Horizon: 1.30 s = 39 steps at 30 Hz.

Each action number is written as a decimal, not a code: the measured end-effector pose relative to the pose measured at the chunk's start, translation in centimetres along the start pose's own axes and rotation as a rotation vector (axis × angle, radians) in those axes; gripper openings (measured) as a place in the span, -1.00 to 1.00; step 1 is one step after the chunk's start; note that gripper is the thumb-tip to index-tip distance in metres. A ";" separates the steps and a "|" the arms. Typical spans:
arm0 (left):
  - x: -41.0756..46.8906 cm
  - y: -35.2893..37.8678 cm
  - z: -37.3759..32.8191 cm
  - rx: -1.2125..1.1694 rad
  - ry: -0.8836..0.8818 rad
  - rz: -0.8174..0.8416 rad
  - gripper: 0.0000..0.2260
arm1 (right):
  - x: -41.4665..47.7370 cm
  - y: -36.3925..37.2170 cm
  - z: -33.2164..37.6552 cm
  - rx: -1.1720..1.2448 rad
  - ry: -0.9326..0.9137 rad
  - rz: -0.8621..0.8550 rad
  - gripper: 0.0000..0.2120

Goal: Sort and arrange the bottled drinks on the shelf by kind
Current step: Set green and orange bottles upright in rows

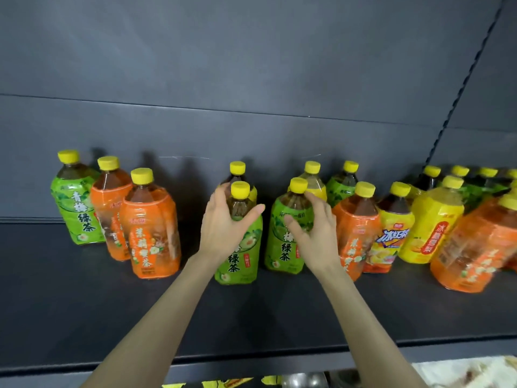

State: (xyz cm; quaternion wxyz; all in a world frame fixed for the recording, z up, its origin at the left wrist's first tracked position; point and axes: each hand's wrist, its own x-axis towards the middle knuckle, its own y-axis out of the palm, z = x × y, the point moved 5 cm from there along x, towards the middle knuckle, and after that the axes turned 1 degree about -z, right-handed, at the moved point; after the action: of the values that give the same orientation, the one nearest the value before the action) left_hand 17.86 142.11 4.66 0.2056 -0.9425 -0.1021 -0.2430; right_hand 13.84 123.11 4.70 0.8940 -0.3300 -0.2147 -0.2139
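Bottle 1: a green-labelled tea bottle with a yellow cap and brown tea showing at the shoulder. It stands upright at the middle of the shelf, towards the front.
Left hand: the left hand grasps bottle 1 at the shoulder, with the fingers round the far side and the thumb on the near right.
Bottle 2: a second green-labelled bottle with the same cap and label. It stands upright just to the right of bottle 1, with a narrow gap between them.
Right hand: the right hand holds bottle 2 at the shoulder, with the thumb on the front of the label and the fingers curled round its right side.
Left group: 1 green bottle and 2 orange-labelled bottles, all upright and close together, well apart from the held pair.
Right group: an orange bottle touches the right wrist. Next come an iced-tea bottle with blue lettering, a yellow-labelled bottle and a blurred orange bottle. More yellow-capped bottles stand behind them.
Shelf: a dark grey, matt board.
Back panel: dark grey sheets with a horizontal seam.
Upright: a slotted post at the right.
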 end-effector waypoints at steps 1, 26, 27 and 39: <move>0.1 0.1 0.1 0.005 0.003 0.001 -0.42 | 0.5 0.3 -0.3 0.013 0.011 0.014 -0.38; -5.1 -0.8 8.0 -0.500 -0.336 0.001 -0.39 | -4.2 6.8 -5.6 0.730 0.366 0.167 -0.26; -5.2 -1.0 8.0 -0.497 -0.333 -0.011 -0.42 | -4.5 6.7 -5.6 0.748 0.378 0.156 -0.28; -8.9 0.3 -1.4 -0.594 -0.240 0.047 -0.54 | -7.0 -3.6 -2.3 0.769 0.243 0.059 -0.41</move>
State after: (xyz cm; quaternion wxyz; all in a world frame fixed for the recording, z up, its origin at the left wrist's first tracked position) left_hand 9.76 140.39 1.19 -0.0864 -0.9853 -0.0285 -0.1444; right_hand 6.80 120.72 1.19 0.9769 0.0504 -0.1623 -0.1297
